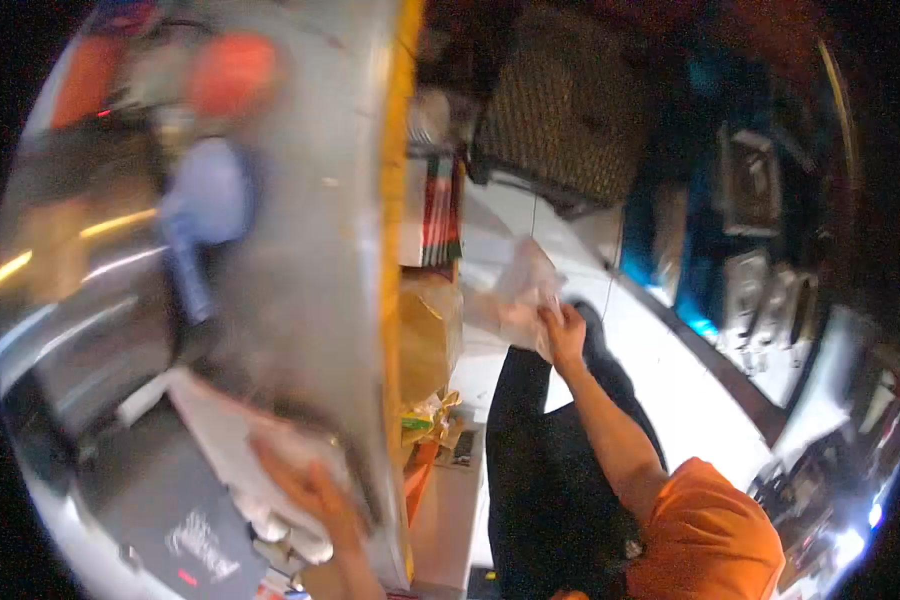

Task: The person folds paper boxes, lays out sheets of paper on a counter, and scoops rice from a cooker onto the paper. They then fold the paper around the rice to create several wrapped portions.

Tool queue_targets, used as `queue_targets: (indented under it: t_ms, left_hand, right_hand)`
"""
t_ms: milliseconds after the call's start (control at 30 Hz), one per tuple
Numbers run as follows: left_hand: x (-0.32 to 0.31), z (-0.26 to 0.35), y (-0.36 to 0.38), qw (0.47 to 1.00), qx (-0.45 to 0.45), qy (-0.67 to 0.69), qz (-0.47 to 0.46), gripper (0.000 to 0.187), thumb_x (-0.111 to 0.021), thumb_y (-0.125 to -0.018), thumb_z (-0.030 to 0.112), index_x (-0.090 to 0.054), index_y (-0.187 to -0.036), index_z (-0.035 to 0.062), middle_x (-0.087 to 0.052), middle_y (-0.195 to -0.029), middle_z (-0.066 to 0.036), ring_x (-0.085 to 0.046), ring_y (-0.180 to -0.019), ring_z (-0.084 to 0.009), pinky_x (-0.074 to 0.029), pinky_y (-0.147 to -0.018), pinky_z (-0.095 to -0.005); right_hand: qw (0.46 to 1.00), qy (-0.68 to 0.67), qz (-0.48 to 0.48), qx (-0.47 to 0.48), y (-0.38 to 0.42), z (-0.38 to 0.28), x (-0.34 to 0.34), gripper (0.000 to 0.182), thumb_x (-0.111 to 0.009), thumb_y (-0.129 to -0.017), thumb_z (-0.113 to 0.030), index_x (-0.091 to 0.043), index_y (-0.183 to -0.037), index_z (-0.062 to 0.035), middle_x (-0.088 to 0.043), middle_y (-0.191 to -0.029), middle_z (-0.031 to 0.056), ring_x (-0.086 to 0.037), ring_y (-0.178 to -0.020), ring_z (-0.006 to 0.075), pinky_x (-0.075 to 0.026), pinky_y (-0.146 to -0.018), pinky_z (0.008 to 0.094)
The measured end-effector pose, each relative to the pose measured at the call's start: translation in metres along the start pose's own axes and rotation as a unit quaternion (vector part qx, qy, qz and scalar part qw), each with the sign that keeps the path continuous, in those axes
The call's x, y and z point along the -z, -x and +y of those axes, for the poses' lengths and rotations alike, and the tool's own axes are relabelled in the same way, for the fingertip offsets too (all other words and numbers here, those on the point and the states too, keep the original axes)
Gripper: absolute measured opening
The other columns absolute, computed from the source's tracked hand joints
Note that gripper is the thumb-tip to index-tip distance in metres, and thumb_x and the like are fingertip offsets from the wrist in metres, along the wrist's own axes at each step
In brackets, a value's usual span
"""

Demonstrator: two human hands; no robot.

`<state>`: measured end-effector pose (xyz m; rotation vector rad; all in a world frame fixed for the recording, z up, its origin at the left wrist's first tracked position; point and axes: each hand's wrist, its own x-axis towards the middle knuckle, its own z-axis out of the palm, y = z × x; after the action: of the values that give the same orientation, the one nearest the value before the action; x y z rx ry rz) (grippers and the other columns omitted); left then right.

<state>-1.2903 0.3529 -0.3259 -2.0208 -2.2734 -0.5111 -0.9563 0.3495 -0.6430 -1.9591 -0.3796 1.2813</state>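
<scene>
A thin, see-through plastic bag hangs from my right hand, whose fingers are pinched closed on its edge. It is held over the white floor, in front of my dark-clothed legs. My left hand is smeared by motion, but its fingers look stretched out. It rests on or just above a pale, pinkish-white sheet or bag on the grey table. Whether the fingers press on that sheet I cannot make out.
The table has a yellow edge. On it are a blurred light-blue round item with a handle, a red-orange round item and a dark grey package. Below the edge stands a brown paper bag. A black woven chair stands beyond.
</scene>
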Motion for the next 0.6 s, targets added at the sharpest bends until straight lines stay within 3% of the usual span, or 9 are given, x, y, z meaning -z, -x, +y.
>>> queue_targets:
  t_ms: [133,167,233,267,333,400,467,500,600]
  left_hand:
    - [0.035,0.018,-0.041,0.988,0.020,0.147,0.038,0.055,-0.067,-0.096,0.035,-0.053,-0.138,0.0028,-0.050,-0.146,-0.021,-0.044,-0.138,-0.0385,-0.025,-0.119,-0.0518]
    - [0.034,0.001,-0.032,0.981,0.042,0.182,0.046,0.050,-0.069,-0.094,0.031,-0.056,-0.134,0.0037,-0.054,-0.141,-0.019,-0.048,-0.134,-0.0372,-0.027,-0.118,-0.0515]
    - [0.041,-0.019,-0.021,0.970,0.078,0.212,0.087,0.043,-0.074,-0.089,0.022,-0.060,-0.126,0.0054,-0.062,-0.131,-0.015,-0.054,-0.127,-0.0343,-0.031,-0.115,-0.0508]
    - [0.058,-0.010,-0.014,0.966,0.104,0.205,0.117,0.041,-0.076,-0.086,0.018,-0.062,-0.123,0.0062,-0.065,-0.126,-0.012,-0.057,-0.123,-0.0326,-0.034,-0.113,-0.0504]
    - [0.099,0.013,-0.004,0.959,0.155,0.228,0.074,0.041,-0.079,-0.084,0.019,-0.065,-0.119,0.0057,-0.065,-0.125,-0.012,-0.057,-0.122,-0.0333,-0.041,-0.108,-0.0431]
    - [0.123,0.029,0.001,0.980,0.093,0.179,-0.003,0.052,-0.081,-0.078,0.028,-0.063,-0.123,0.0085,-0.064,-0.127,-0.011,-0.056,-0.122,-0.0319,-0.039,-0.106,-0.0504]
    - [0.111,0.025,0.021,0.992,0.091,0.073,-0.053,0.061,-0.081,-0.076,0.037,-0.063,-0.126,0.0069,-0.057,-0.137,-0.011,-0.051,-0.128,-0.0318,-0.038,-0.108,-0.0511]
    - [0.108,0.022,0.026,0.992,0.089,0.022,-0.084,0.066,-0.082,-0.075,0.041,-0.063,-0.127,0.0062,-0.054,-0.142,-0.012,-0.048,-0.131,-0.0318,-0.038,-0.109,-0.0514]
    - [0.107,0.030,0.028,0.991,0.088,0.024,-0.100,0.066,-0.080,-0.076,0.042,-0.062,-0.130,0.0092,-0.054,-0.142,-0.006,-0.049,-0.130,-0.0300,-0.040,-0.105,-0.0486]
  right_hand:
    - [0.996,-0.013,-0.075,0.053,0.138,-0.210,0.069,0.026,-0.072,-0.089,-0.016,-0.068,-0.107,0.0022,-0.071,-0.097,0.0063,-0.062,-0.085,0.0134,-0.050,-0.077,0.0292]
    - [0.985,-0.065,-0.145,0.066,0.174,-0.267,0.083,0.028,-0.073,-0.089,-0.016,-0.067,-0.110,0.0008,-0.070,-0.098,0.0046,-0.062,-0.086,0.0125,-0.050,-0.078,0.0292]
    - [0.964,0.050,-0.186,0.186,0.220,-0.340,0.112,0.022,-0.072,-0.091,-0.016,-0.068,-0.105,-0.0002,-0.070,-0.097,0.0059,-0.062,-0.088,0.0126,-0.050,-0.080,0.0288]
    - [0.958,0.029,-0.222,0.180,0.230,-0.357,0.124,0.020,-0.072,-0.092,-0.015,-0.067,-0.106,-0.0017,-0.070,-0.101,0.0056,-0.062,-0.089,0.0121,-0.050,-0.082,0.0290]
    - [0.943,-0.025,-0.254,0.215,0.282,-0.422,0.120,0.015,-0.069,-0.096,-0.009,-0.066,-0.108,-0.0010,-0.068,-0.100,0.0033,-0.060,-0.089,0.0105,-0.050,-0.082,0.0263]
    - [0.925,0.028,-0.239,0.295,0.284,-0.450,0.115,0.018,-0.068,-0.097,-0.011,-0.065,-0.111,0.0001,-0.067,-0.099,0.0029,-0.059,-0.090,0.0096,-0.049,-0.081,0.0259]
    - [0.900,0.088,-0.230,0.359,0.263,-0.468,0.109,0.021,-0.067,-0.098,-0.013,-0.064,-0.114,0.0005,-0.067,-0.100,0.0029,-0.059,-0.091,0.0096,-0.049,-0.081,0.0260]
    - [0.912,0.041,-0.235,0.333,0.270,-0.483,0.093,0.022,-0.067,-0.099,-0.014,-0.064,-0.116,0.0001,-0.067,-0.100,0.0028,-0.059,-0.090,0.0101,-0.049,-0.081,0.0260]
    - [0.880,0.099,-0.270,0.378,0.264,-0.526,0.083,0.026,-0.068,-0.098,-0.017,-0.064,-0.117,0.0003,-0.067,-0.102,0.0034,-0.058,-0.090,0.0098,-0.050,-0.080,0.0262]
